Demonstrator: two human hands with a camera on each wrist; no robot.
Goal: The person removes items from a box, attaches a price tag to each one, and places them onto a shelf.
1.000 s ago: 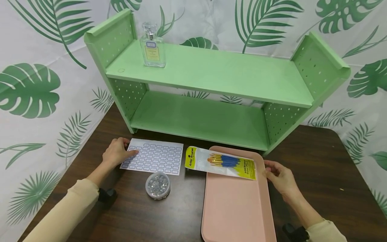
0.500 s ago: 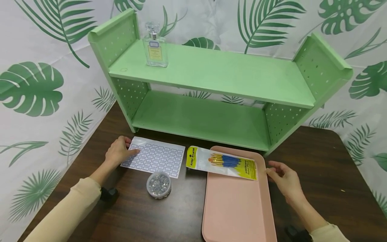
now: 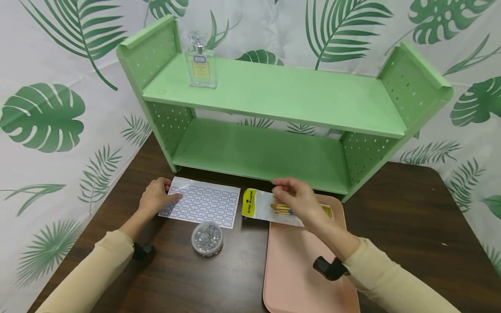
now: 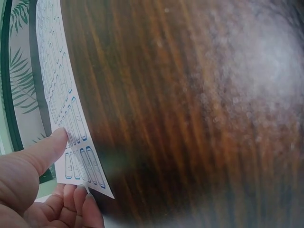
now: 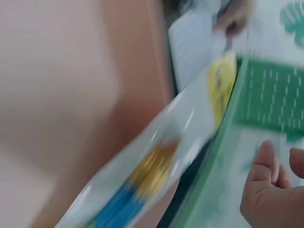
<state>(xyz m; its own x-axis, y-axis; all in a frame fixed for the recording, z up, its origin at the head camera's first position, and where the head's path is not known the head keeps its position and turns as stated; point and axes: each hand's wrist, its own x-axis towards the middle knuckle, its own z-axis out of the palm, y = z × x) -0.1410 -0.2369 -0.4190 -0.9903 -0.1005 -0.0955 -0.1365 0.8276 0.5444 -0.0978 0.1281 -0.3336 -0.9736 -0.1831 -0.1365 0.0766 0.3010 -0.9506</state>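
Observation:
My left hand (image 3: 154, 196) pinches the left edge of a white label sheet (image 3: 207, 202); in the left wrist view the thumb of the left hand (image 4: 42, 175) lies on top of the sheet (image 4: 78, 137) and the fingers are under it. My right hand (image 3: 299, 200) hangs over the brush packet (image 3: 259, 206), hiding part of it, its fingers loosely bent and holding nothing. In the right wrist view the right hand (image 5: 270, 190) shows beside the blurred packet (image 5: 166, 128), apart from it. The packet lies across the end of a pink tray (image 3: 297, 261).
A round clear tub of shiny pieces (image 3: 207, 238) stands on the dark wooden table (image 3: 176, 278) just below the sheet. Behind is a green two-tier shelf (image 3: 274, 95), with a glass perfume bottle (image 3: 202, 69) on its upper left.
My right hand has left the tray's right edge and moved left over the brush packet. The left hand keeps its grip on the sheet.

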